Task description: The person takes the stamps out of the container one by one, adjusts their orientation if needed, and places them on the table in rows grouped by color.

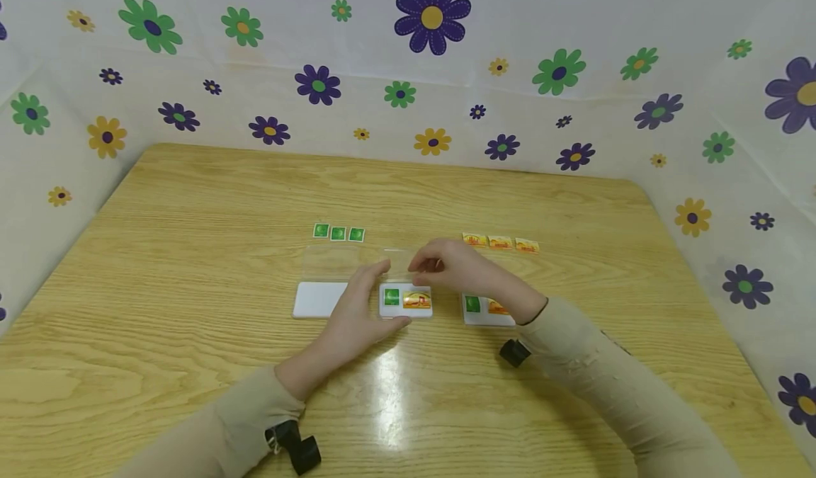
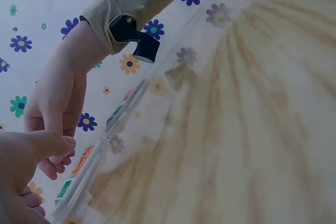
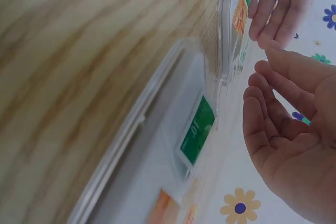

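Observation:
My left hand (image 1: 359, 315) lies beside the middle flat case, its thumb at the front edge and its fingers stretched toward the raised back. The case's white base (image 1: 397, 314) bears a green stamp (image 1: 392, 297) and an orange stamp (image 1: 417, 301) side by side. Behind it the clear lid (image 1: 397, 260) is folded back. Close to that lid's right side hovers my right hand (image 1: 460, 267), its fingers loosely bent; in the right wrist view nothing shows between its thumb and fingers. Whether a fingertip touches the lid cannot be made out.
Left of the hands lies another case (image 1: 317, 299) with a bare white base. A third case (image 1: 473, 318), partly under the right forearm, holds a green and an orange stamp. Three green stamps (image 1: 338, 234) and three orange stamps (image 1: 500, 242) lie in rows farther back.

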Available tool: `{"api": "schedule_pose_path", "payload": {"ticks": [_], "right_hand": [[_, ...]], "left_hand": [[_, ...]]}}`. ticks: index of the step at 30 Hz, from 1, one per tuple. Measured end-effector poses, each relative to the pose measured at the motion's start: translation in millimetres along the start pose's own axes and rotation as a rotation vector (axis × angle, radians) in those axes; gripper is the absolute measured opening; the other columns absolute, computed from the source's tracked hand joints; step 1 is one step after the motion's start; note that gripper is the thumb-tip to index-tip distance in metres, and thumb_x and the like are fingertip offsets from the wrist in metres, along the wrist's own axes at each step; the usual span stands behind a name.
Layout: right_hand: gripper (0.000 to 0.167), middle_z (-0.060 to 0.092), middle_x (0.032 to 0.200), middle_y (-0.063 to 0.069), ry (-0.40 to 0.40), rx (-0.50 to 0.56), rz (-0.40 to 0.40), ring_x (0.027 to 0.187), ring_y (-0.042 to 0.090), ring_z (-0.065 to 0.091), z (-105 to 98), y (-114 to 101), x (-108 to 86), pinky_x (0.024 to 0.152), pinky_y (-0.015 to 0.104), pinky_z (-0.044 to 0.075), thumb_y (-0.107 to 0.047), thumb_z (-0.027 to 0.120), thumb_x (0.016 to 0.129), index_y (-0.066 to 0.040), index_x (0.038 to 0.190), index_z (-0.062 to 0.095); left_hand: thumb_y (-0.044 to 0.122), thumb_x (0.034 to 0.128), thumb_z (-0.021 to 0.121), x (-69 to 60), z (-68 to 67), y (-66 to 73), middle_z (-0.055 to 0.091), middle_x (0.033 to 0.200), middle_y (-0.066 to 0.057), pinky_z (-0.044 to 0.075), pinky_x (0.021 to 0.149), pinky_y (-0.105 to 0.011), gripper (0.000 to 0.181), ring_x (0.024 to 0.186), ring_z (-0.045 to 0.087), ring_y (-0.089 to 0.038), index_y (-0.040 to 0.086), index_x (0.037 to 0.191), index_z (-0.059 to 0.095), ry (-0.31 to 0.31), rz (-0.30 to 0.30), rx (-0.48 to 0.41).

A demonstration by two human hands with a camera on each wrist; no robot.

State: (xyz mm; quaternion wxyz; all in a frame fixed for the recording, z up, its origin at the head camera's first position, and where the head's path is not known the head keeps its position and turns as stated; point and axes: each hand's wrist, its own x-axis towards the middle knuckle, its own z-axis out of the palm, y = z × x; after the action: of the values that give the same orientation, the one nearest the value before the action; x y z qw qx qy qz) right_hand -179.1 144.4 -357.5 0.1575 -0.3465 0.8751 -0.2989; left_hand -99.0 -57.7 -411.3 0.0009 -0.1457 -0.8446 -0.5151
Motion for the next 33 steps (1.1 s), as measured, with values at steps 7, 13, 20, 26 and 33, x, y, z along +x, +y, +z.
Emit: {"api": "schedule_pose_path", "payload": {"ticks": [7,13,20,26,33], "right_hand": [[0.017,0.063,0.089,-0.003,-0.011,-0.019,-0.020,0.081,0.012,0.056,5.8,-4.5,4.2,0.072,0.024,0.051,-0.017,0.073,0.086,-0.007,0.099,0.071],[0.011,0.061,0.085,-0.004,-0.020,0.019,-0.025,0.078,0.011,0.055,10.6,-9.2,5.8,0.071,0.024,0.051,-0.015,0.073,0.085,-0.009,0.094,0.072],[0.011,0.062,0.084,-0.003,-0.019,0.013,-0.004,0.076,0.010,0.055,18.3,-13.2,10.2,0.067,0.022,0.049,-0.013,0.075,0.083,-0.008,0.092,0.072],[0.014,0.062,0.082,-0.003,-0.017,0.017,0.015,0.074,0.009,0.054,21.6,-15.8,14.1,0.065,0.021,0.049,-0.015,0.079,0.079,-0.007,0.089,0.072],[0.017,0.061,0.078,-0.003,-0.008,-0.008,0.017,0.072,0.009,0.053,24.0,-16.7,17.0,0.063,0.020,0.048,-0.017,0.082,0.076,-0.007,0.085,0.072]], "left_hand": [[0.009,0.0729,0.082,-2.8,0.8,1.6,0.041,0.139,-0.018,0.033,0.108,-0.045,0.084,0.126,0.042,-0.030,-0.003,0.142,0.036,-0.010,0.003,-0.019],[0.007,0.0770,0.078,-3.8,2.1,-0.5,0.042,0.139,-0.018,0.032,0.109,-0.042,0.081,0.127,0.040,-0.029,-0.005,0.143,0.033,-0.028,0.007,0.015],[0.006,0.0800,0.076,-3.6,2.5,-0.9,0.041,0.138,-0.017,0.032,0.108,-0.041,0.080,0.127,0.040,-0.028,-0.004,0.145,0.030,-0.039,-0.009,0.032],[0.005,0.0804,0.075,-3.1,3.0,0.7,0.041,0.137,-0.018,0.034,0.108,-0.043,0.079,0.127,0.039,-0.030,-0.006,0.144,0.030,-0.037,0.002,0.049],[0.004,0.0794,0.075,-2.2,4.5,1.1,0.043,0.134,-0.018,0.034,0.107,-0.042,0.078,0.126,0.041,-0.030,-0.007,0.142,0.032,-0.022,0.026,0.073]]}}
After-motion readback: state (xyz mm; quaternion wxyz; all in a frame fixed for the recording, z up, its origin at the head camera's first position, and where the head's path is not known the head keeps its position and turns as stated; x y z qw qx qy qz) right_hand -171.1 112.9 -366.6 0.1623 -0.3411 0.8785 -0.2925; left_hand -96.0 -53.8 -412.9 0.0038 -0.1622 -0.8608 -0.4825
